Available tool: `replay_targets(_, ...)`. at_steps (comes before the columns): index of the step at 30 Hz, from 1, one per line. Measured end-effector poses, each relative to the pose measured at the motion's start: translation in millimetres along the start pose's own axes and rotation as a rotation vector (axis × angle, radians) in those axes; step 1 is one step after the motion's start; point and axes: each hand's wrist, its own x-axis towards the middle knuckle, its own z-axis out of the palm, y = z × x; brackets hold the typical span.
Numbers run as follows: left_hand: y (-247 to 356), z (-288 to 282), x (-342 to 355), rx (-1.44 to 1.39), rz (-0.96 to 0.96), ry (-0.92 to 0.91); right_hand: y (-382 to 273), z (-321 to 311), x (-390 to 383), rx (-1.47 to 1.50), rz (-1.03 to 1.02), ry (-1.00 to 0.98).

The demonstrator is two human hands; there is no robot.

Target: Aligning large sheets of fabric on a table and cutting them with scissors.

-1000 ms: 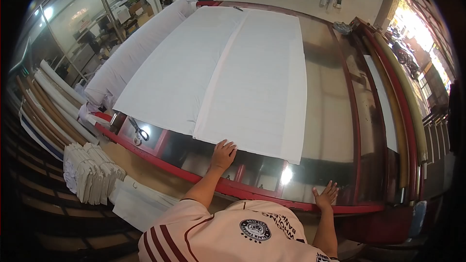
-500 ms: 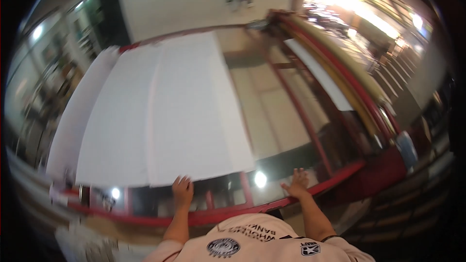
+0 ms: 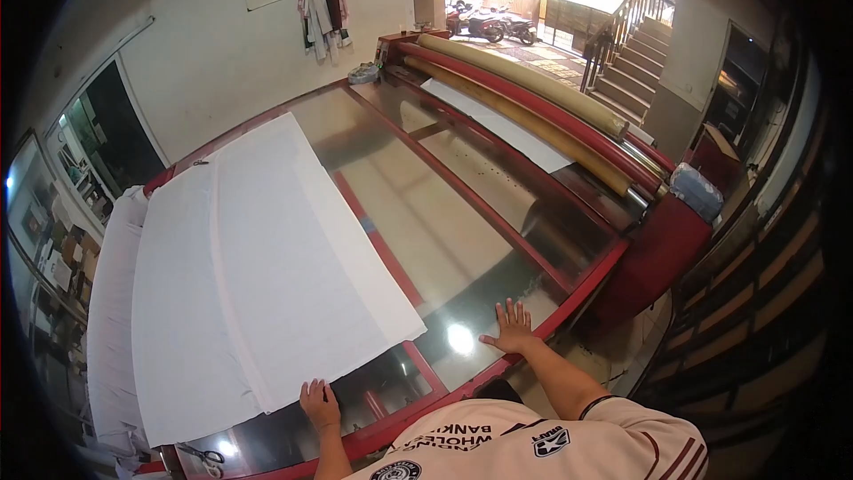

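A large white cloth [image 3: 293,276] lies flat over the left part of a red-framed table [image 3: 498,382] with a clear, shiny top. A lengthwise fold or seam runs along the cloth. By its near edge is my left hand [image 3: 320,404], fingers slightly curled and apart, the tips at or just beside the cloth; nothing shows in its grasp. My right hand [image 3: 513,329] lies palm down on the bare shiny top, right of the cloth's corner, fingers spread. Near the front left corner of the table rests a pair of scissors [image 3: 208,457].
Long rollers [image 3: 533,98] span the right side, with a white sheet [image 3: 498,123] beneath them. More white fabric [image 3: 115,320] hangs at the left edge. A small dark object [image 3: 202,162] sits on the cloth's far end. Beyond are hanging clothes [image 3: 322,13], stairs [image 3: 626,76] and motorcycles [image 3: 484,25].
The whole view has turned, bringing the stairs and motorcycles into clearer sight. Both hands remain at the table's near side, the left by the cloth's edge and the right spread on the top.
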Motion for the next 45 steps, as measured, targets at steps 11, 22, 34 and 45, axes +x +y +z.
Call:
replay_targets(11, -1, 0, 0, 0.018, 0.022, -0.010, -3, -3, -2, -0.029, 0.004, -0.010)
replay_targets(22, -1, 1, 1, 0.024, 0.021, -0.016, -2, -1, 0, -0.045, 0.010, 0.005)
replay_targets(34, -1, 1, 2, 0.052, 0.036, -0.010, -6, -11, -5, -0.013, 0.013, -0.030)
replay_targets(45, 2, -2, 3, 0.032, 0.010, -0.028, -4, -4, -1, -0.027, 0.007, -0.015)
